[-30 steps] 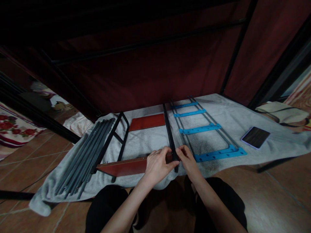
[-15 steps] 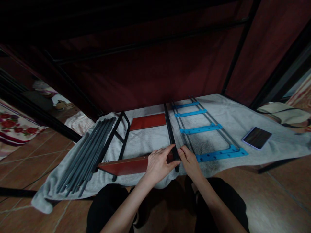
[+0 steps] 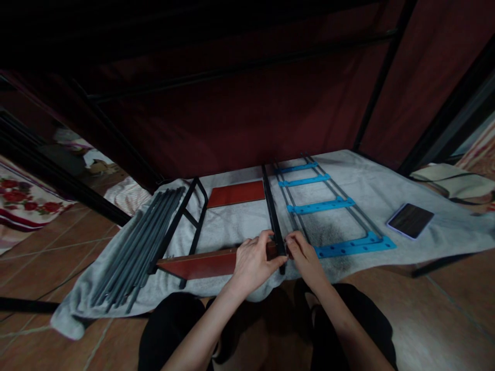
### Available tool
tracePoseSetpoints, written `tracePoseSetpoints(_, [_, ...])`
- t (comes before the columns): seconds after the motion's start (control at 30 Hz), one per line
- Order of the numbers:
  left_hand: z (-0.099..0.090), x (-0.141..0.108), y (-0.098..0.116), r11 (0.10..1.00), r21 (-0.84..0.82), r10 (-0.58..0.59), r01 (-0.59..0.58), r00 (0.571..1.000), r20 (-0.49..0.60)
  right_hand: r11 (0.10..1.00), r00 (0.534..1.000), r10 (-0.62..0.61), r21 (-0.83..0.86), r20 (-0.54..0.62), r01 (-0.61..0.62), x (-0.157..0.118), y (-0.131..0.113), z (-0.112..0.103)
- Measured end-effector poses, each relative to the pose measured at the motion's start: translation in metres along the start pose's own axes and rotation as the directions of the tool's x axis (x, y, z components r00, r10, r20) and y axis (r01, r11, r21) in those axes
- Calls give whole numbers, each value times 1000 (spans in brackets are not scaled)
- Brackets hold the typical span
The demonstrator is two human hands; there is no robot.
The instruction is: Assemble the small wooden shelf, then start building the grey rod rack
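My left hand (image 3: 251, 260) is closed over the right end of a reddish-brown board (image 3: 204, 265) standing on its long edge, with thumb and index finger at the black metal bar (image 3: 272, 206). Across that bar, my right hand (image 3: 304, 254) has its fingertips pinched together against the bar's outer side; whatever they hold is too small to make out. The board's left end meets a black metal side frame (image 3: 192, 221). A second reddish-brown board (image 3: 236, 194) spans between bar and frame farther back.
Grey tubes (image 3: 141, 245) lie bundled on the left of a grey cloth (image 3: 371, 180). To the right is a rack of thin rods with blue crosspieces (image 3: 320, 205), then a phone (image 3: 410, 221). A dark red panel (image 3: 232, 118) rises behind.
My left index finger has drawn back slightly from the black bar. The fingertips of my right hand have shifted a little along its outer side. The boards and frame stay put.
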State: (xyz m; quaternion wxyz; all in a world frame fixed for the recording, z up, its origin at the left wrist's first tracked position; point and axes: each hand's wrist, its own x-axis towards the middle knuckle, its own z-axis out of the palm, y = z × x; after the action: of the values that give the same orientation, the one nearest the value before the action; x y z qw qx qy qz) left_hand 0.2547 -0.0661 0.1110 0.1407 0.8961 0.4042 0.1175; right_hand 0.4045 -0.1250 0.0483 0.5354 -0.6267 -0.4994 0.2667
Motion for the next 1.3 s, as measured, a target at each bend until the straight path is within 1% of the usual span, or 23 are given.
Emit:
tracePoseSetpoints(0.1, [0,0,-1,1000,-17,21,-21,1000,1,998,997,-61,-12,52,62,3,1,-3])
tracePoseSetpoints(0.2, [1,0,-1,999,-25,38,-38,999,-7,996,994,-55,-67,89,61,6,4,-1])
tracePoseSetpoints(0.3, [2,-1,-1,999,-7,51,-51,999,-16,995,997,-26,-91,77,33,8,7,3])
tracePoseSetpoints(0.4, [1,-1,-1,997,22,81,-80,996,-24,999,999,8,-44,48,-6,9,6,7])
tracePoseSetpoints(0.5, [0,-2,0,993,30,113,-112,993,-29,1000,999,25,-11,46,-25,7,4,8])
tracePoseSetpoints(0.63, [1,-1,-2,991,22,132,-131,991,-32,999,1000,-6,-34,20,7,3,3,1])
tracePoseSetpoints(0.73, [2,-2,-3,991,36,128,-127,991,-40,997,995,-76,-27,71,78,2,4,-4])
tracePoseSetpoints(0.8, [2,-2,-3,992,53,121,-118,991,-48,993,989,-97,-58,109,104,3,5,-5])
tracePoseSetpoints(0.93, [3,-2,-3,989,80,129,-125,991,-47,991,993,-46,-117,107,59,7,8,1])
tracePoseSetpoints(1.03, [4,-2,-2,985,100,147,-142,988,-47,997,996,7,-74,87,-1,10,11,5])
tracePoseSetpoints(1.1, [4,-2,-2,982,109,157,-151,986,-48,999,996,22,-26,83,-19,10,12,6])
tracePoseSetpoints(1.23, [4,-1,-2,982,108,161,-155,986,-49,1000,995,19,15,97,-21,6,9,2])
tracePoseSetpoints(1.3, [4,-1,-3,982,105,164,-158,985,-45,999,993,-10,38,115,5,4,7,-2])
